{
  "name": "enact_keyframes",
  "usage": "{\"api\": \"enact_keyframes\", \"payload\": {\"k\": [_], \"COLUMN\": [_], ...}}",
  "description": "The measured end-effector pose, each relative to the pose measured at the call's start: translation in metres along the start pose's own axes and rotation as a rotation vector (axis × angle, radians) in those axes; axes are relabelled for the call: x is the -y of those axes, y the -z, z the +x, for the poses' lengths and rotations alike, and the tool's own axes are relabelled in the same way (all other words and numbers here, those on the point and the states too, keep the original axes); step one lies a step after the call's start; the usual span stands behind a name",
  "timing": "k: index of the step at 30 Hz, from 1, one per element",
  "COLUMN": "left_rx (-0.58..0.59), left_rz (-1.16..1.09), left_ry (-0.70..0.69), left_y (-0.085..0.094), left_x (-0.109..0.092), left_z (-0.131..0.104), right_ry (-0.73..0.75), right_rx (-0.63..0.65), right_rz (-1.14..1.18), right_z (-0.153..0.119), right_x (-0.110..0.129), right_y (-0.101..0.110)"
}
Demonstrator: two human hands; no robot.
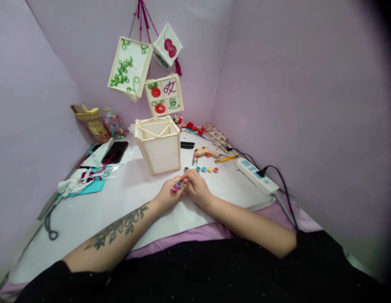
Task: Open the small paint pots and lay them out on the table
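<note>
From my seat I see the white-covered worktop (103,212) and, beyond the hands, the stick-framed lantern (162,155); I judge it light and easily dented, best taken by its wooden edges. On the near side, the left hand (168,194) is closed around small pink and purple pots (175,188); the right hand (198,189) meets it, fingers curled, its grip hidden from me. The pots look light, stiff, perhaps slick; I'd pinch their sides.

Two hands (199,190), three hanging lanterns (130,69), one phone (117,150)
</note>
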State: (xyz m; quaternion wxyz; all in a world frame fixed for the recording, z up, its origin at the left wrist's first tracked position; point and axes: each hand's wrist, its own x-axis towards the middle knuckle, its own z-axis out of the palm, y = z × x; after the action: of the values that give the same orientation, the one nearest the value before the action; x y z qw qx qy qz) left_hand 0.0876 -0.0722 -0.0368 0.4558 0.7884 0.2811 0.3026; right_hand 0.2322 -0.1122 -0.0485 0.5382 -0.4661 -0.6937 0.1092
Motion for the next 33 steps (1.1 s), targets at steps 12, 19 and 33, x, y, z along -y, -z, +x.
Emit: {"api": "enact_keyframes", "payload": {"k": [12,19,33], "left_rx": [0.007,0.009,0.001], "left_rz": [0.007,0.017,0.082], "left_ry": [-0.023,-0.022,-0.046], "left_y": [-0.0003,0.0000,0.0003], "left_x": [0.0020,0.0010,0.0036], "left_z": [0.0014,0.0009,0.0013], "right_ry": [0.006,0.008,-0.006], "right_rx": [-0.006,-0.008,0.005], "right_rz": [-0.033,-0.030,-0.042], "right_z": [-0.0012,-0.0023,-0.0027], "right_x": [-0.0015,-0.0019,-0.0019], "right_y": [-0.0008,-0.0013,-0.0012]}}
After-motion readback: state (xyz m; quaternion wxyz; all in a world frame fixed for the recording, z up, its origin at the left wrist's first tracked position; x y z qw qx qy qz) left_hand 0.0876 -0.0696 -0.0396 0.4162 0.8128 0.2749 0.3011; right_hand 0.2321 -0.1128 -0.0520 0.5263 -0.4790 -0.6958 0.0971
